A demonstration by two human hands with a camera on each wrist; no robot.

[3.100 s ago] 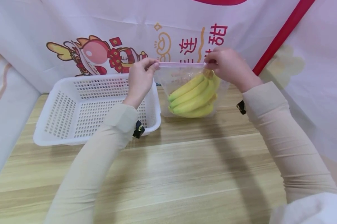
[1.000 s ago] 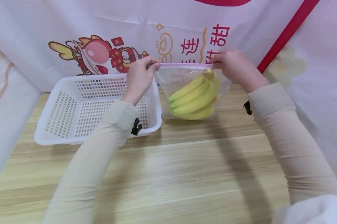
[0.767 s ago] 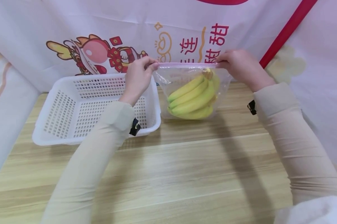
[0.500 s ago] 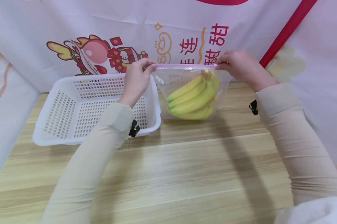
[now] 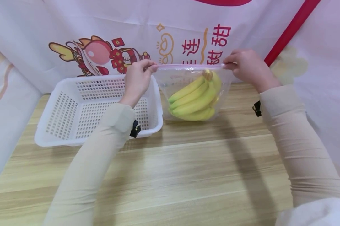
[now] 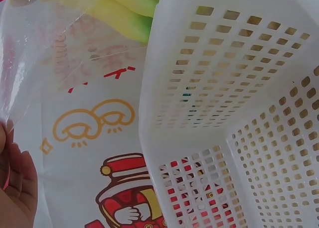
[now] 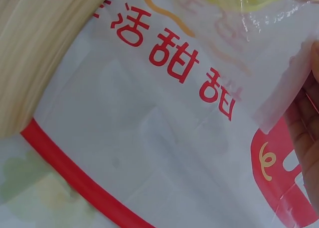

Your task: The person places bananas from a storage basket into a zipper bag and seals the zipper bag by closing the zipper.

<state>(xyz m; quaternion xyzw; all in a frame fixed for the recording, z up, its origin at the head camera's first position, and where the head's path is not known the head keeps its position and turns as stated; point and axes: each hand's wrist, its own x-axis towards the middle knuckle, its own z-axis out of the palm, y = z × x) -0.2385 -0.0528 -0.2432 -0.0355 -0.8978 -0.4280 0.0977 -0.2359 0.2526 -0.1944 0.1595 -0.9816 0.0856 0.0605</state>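
A clear zip bag [image 5: 165,82] with a pink top strip stands upright on the table, a bunch of bananas [image 5: 193,100] inside it. My left hand [image 5: 138,80] pinches the strip's left end between thumb and fingers. At the strip's right end my right hand [image 5: 249,67] pinches it as well, so the top edge is drawn straight. In the left wrist view the left hand [image 6: 19,183] shows at the left edge by the bag's film. The right wrist view has the right hand [image 7: 306,116] at its right edge, at the strip [image 7: 286,91].
A white perforated basket [image 5: 44,125] stands on the wooden table [image 5: 186,175], left of the bag and partly behind my left forearm. A printed white cloth [image 5: 107,15] hangs behind both. Another cloth wall [image 5: 322,78] rises on the right.
My right hand has slid to the right along the pink strip, from above the banana stems to the strip's right end. The left hand has barely moved and still pinches the left end.
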